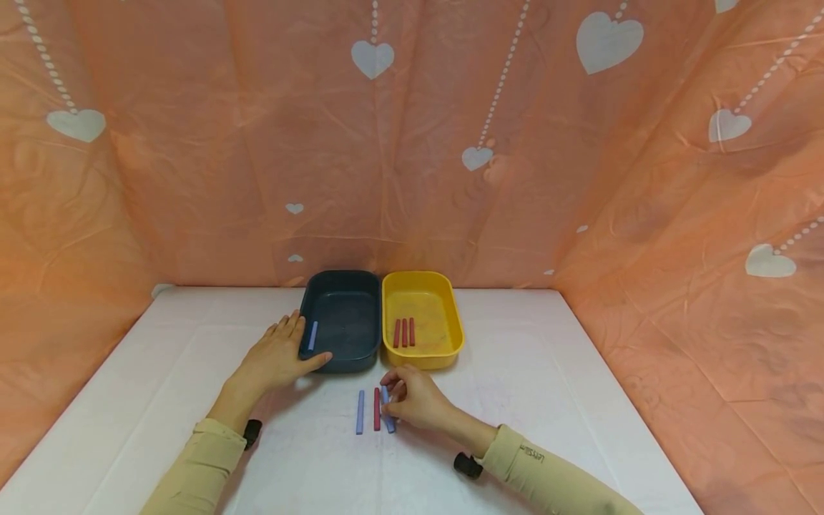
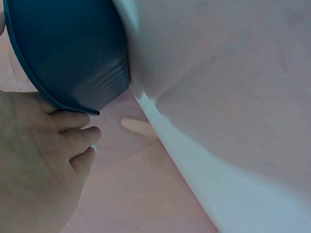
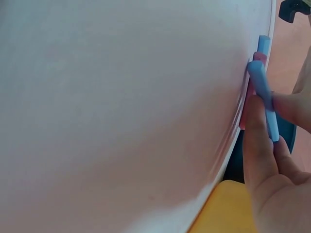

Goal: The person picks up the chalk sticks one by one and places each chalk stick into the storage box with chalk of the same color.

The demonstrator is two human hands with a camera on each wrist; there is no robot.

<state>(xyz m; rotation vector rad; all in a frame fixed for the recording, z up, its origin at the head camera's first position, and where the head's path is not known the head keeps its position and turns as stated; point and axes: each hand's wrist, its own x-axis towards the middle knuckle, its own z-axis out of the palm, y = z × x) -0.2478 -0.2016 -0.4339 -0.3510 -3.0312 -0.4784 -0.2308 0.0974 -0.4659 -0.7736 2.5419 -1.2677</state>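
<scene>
Hands: 2, apart. Right hand (image 1: 415, 402): 1 blue stick (image 3: 261, 80), tilted, pinched between thumb and fingers, just right of 1 red stick (image 1: 376, 409) on the white counter (image 1: 547, 400); 2nd blue stick (image 1: 360, 412) lies left of the red. Left hand (image 1: 273, 357): fingers extended, resting against the rim of the dark tray (image 1: 347, 325), which contains 1 blue stick (image 1: 312, 335). Yellow tray (image 1: 425, 297), adjacent: 3 red sticks (image 1: 404, 332).

The pinched blue stick (image 1: 390, 425) is partly covered by the right hand (image 1: 420, 402). Both sleeves (image 1: 196, 468) are cut off by the head view's bottom edge, and the right one's lettering (image 1: 531, 453) is too small to be read surely. In the wrist views, the dark tray (image 2: 68, 53) is cropped at top, the yellow tray (image 3: 226, 208) at bottom.
</scene>
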